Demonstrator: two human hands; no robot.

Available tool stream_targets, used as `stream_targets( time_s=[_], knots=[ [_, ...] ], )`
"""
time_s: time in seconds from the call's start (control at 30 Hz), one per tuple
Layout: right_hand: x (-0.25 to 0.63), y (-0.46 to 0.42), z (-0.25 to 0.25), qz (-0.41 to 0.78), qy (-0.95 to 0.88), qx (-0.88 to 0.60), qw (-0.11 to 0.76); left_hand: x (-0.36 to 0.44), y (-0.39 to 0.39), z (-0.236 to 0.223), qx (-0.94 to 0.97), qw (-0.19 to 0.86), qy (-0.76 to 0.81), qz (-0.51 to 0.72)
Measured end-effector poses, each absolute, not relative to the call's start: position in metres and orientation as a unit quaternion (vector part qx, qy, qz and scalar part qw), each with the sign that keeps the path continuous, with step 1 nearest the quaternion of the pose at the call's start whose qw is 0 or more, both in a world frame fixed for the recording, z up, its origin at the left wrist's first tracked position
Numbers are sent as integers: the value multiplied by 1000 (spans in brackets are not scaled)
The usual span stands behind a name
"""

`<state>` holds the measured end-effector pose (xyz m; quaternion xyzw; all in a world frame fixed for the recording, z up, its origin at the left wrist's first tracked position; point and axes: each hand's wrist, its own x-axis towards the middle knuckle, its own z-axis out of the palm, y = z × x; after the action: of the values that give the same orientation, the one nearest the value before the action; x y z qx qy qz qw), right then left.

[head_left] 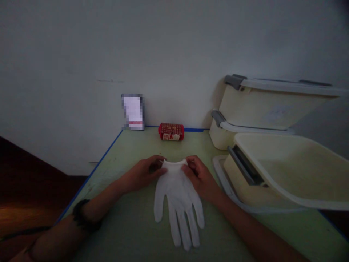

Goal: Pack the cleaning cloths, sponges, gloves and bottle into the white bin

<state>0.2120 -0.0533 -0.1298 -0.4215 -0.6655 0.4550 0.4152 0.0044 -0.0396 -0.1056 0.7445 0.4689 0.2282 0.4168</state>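
Observation:
A white glove [178, 196] lies over the green tabletop with its fingers pointing toward me and its cuff at the far end. My left hand [145, 173] pinches the left corner of the cuff between thumb and fingers. At the cuff's right corner, my right hand [200, 174] grips the fabric the same way. The cuff edge is stretched nearly straight between the two hands. A dark bracelet circles my left wrist.
A red patterned roll-shaped pack [171, 131] lies near the table's back edge. Left of it, a blurred phone-like screen [133, 112] leans on the wall. Two lidded cream bins [261, 105] are stacked at right, behind an open cream bin [245, 182] standing on a lid.

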Motion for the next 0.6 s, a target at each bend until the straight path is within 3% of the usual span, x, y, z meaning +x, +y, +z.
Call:
stream_targets(
  time_s=[0.2, 0.37, 0.6],
  knots=[
    [210, -52, -128, 495, -649, -397, 420, 4, -38, -108, 678, 486, 456, 310],
    [214, -49, -123, 493, -690, -425, 314, 7, -39, -102, 616, 504, 451, 404],
    [216, -47, -123, 496, -681, -430, 325, 3, -35, -109, 619, 576, 445, 295]
  ],
)
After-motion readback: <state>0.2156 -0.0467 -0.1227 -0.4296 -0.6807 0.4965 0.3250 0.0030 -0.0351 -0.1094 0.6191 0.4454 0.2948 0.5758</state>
